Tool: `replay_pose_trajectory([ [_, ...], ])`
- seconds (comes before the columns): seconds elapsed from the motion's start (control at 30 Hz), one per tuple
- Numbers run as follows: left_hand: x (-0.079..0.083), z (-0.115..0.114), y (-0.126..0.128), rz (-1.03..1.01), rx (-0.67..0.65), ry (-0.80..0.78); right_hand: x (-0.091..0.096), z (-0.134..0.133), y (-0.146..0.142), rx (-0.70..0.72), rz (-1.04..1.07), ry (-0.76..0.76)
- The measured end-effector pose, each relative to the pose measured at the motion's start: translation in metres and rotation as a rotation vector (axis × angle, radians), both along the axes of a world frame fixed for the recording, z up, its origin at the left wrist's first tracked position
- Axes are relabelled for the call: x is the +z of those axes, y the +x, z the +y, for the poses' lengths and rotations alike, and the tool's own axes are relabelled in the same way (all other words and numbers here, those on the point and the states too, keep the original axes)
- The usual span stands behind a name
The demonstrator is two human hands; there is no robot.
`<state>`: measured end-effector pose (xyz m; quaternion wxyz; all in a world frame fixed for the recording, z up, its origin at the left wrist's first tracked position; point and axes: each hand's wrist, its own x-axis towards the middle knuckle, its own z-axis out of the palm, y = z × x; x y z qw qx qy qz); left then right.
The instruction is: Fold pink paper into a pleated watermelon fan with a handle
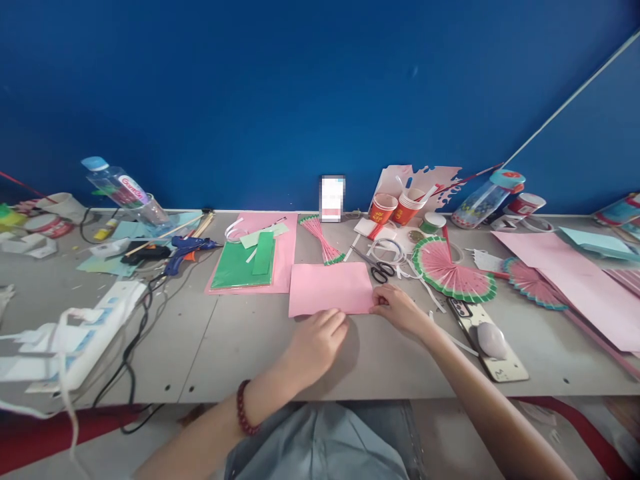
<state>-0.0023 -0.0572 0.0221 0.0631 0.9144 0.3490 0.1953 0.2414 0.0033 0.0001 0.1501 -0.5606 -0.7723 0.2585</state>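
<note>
A pink sheet of paper (330,288) lies flat at the middle of the table, its long side toward me. My left hand (320,340) is at the paper's near edge, fingers bent and held together; its thumb is hidden beneath. The near right corner of the sheet is pinched between the thumb and fingers of my right hand (395,308). Just beyond that hand are black-handled scissors (383,271). A pleated pink strip with green ends (325,241) lies behind the sheet.
Green paper (240,267) and a blue glue gun (187,250) lie left, near a white power strip (107,327) with cables. To the right are a watermelon-patterned paper fan (450,270), a phone (493,343) and red paper cups (383,208). A blue wall (280,100) closes the back.
</note>
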Motion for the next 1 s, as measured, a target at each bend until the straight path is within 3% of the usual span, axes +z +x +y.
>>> replay_pose_trajectory([
  [0.13, -0.026, 0.008, 0.02, 0.133, -0.124, 0.144, 0.0, -0.001, -0.001, -0.01, 0.006, 0.017],
  [0.3, -0.043, 0.014, 0.025, 0.113, -0.13, 0.177, -0.004, -0.001, 0.0, -0.021, 0.002, 0.03],
  [0.63, -0.048, 0.012, 0.02, 0.059, -0.104, 0.126, -0.003, -0.009, -0.004, -0.08, -0.004, 0.065],
  [0.87, -0.045, 0.014, 0.017, 0.025, -0.13, 0.06, -0.012, -0.03, -0.005, -0.106, 0.036, 0.246],
  [1.0, -0.044, 0.014, 0.017, 0.046, -0.124, 0.067, -0.011, -0.05, -0.005, -0.195, 0.074, 0.385],
])
